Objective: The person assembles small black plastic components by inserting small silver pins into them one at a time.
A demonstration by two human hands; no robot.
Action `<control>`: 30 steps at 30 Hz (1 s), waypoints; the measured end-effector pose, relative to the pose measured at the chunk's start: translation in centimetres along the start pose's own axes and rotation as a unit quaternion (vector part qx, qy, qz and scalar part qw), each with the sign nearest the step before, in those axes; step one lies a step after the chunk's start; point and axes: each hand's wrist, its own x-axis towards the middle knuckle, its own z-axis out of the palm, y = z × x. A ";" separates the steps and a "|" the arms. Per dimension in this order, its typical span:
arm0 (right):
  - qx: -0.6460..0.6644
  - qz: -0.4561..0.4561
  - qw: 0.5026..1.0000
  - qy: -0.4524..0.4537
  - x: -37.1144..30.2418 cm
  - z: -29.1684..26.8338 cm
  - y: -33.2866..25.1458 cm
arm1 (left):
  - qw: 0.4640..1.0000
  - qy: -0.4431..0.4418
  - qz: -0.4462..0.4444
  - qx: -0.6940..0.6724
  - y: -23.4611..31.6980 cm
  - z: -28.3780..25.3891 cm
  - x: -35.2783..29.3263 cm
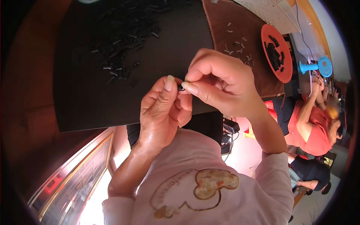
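Note:
Close to the table's near edge, my left hand (161,107) grips a small black plastic piece (180,88) between thumb and fingers. Only a bit of that piece shows. My right hand (227,84) meets it from the right, thumb and index finger pinched at the piece's end; whatever they hold is too small to make out. Farther off on the dark table lies a loose heap of short black plastic pieces (125,43). Small metal springs (240,48) are scattered on a brown cloth (228,17) to the right.
A red oval plate (287,73) with several black pieces stands at the cloth's right side. Behind it is a white perforated panel (272,17). A blue fan (324,66) sits farther right, near a person in a red shirt (313,135) and another in dark clothing (311,172).

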 end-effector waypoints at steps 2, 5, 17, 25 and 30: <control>-0.035 -0.047 0.998 0.005 0.1 0.4 0.2 | 1.000 -0.006 -0.010 -0.014 0.1 0.0 0.1; -0.094 -0.118 0.988 0.022 0.0 1.0 0.3 | 0.999 -0.019 -0.012 -0.037 0.1 -0.4 0.1; -0.178 -0.171 0.969 -0.008 1.6 2.0 -0.1 | 0.999 0.011 -0.017 -0.028 1.9 -1.0 -1.5; -0.268 -0.138 0.950 -0.074 6.4 5.4 3.7 | 0.999 0.043 0.008 0.001 3.3 -2.7 -3.8; -0.345 -0.120 0.922 -0.126 7.0 5.3 4.3 | 0.999 0.026 0.031 0.009 3.3 -3.0 -4.0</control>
